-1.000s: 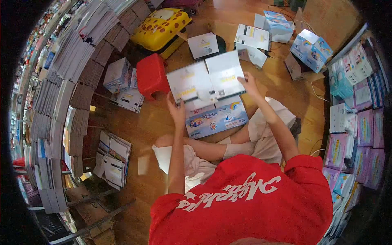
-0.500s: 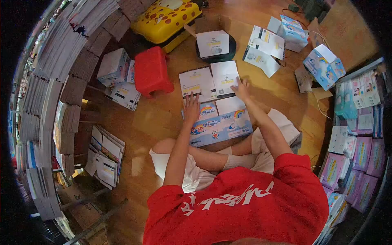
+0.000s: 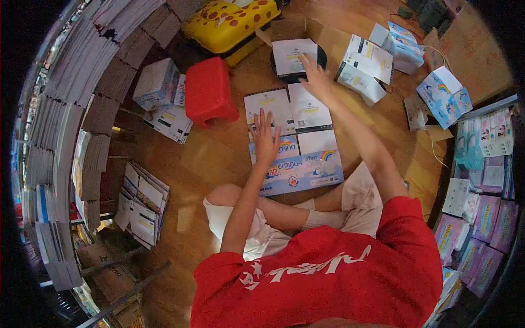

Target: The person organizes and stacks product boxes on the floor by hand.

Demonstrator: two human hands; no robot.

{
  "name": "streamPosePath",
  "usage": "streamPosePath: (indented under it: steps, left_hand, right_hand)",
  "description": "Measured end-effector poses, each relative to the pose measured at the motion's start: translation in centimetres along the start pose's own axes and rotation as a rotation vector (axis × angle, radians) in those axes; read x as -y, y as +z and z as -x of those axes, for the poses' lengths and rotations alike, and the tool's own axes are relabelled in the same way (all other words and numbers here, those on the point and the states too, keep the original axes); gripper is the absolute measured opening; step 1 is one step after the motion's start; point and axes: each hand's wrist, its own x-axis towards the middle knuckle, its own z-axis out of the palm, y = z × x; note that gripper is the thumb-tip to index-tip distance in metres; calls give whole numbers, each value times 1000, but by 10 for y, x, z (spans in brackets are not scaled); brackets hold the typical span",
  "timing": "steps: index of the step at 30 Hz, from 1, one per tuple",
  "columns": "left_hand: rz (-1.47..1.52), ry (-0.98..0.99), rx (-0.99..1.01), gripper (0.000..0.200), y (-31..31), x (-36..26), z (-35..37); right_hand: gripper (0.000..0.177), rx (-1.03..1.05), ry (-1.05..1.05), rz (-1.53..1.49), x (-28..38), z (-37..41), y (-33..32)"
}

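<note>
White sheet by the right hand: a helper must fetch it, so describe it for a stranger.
Find the yellow spotted plastic case at the top. Just right of it, at the fingertips of the right hand, lies a white printed sheet. Alone among the white papers around, it rests on a black round disc.

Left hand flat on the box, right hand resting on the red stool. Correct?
Partly. The left hand lies flat on the box, but the right hand is not on the red stool. It stretches past the box to the white sheet farther out on the floor. The head view shows this.
</note>
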Motion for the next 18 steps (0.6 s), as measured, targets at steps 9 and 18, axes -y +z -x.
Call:
streamPosePath:
  steps: [9,18]
  left_hand:
    - [454,-158,-54,36,-87,-68,101]
    - [656,-364,-112,27,-111,-75,175]
  right_hand:
    - [58,257,197,112,-36,-80,6]
    - [16,13,-217,165,-33,-45,-21]
